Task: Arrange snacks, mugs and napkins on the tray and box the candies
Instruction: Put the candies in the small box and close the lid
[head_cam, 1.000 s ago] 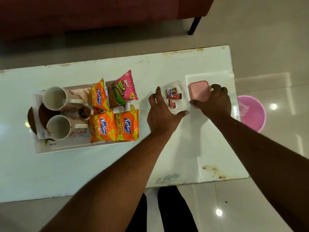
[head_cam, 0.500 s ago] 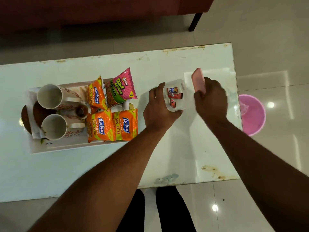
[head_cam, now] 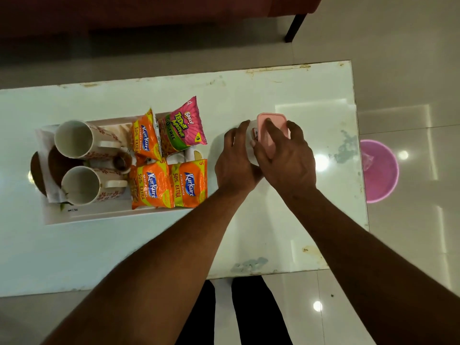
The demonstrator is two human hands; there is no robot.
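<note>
On the white table, my left hand [head_cam: 236,160] grips the side of a small clear candy box [head_cam: 251,131], of which only a strip with a red wrapper shows. My right hand [head_cam: 286,158] holds the pink lid [head_cam: 271,131] flat over the box, fingers spread across it. To the left, the white tray [head_cam: 82,215] carries two white floral mugs [head_cam: 74,143] [head_cam: 82,186], three orange Kurkure packets [head_cam: 189,183], a pink Bingo packet [head_cam: 183,128] and white napkins [head_cam: 53,192] under the mugs.
A brown saucer [head_cam: 37,170] lies under the tray's left end. A pink bucket [head_cam: 379,170] stands on the tiled floor right of the table. A dark red sofa with a black leg [head_cam: 295,26] runs behind the table. My legs stand at the near edge.
My right hand picked the pink lid up from the table right of the box, tilted it upright, and now has it laid over the box. My left hand kept hold of the box.
</note>
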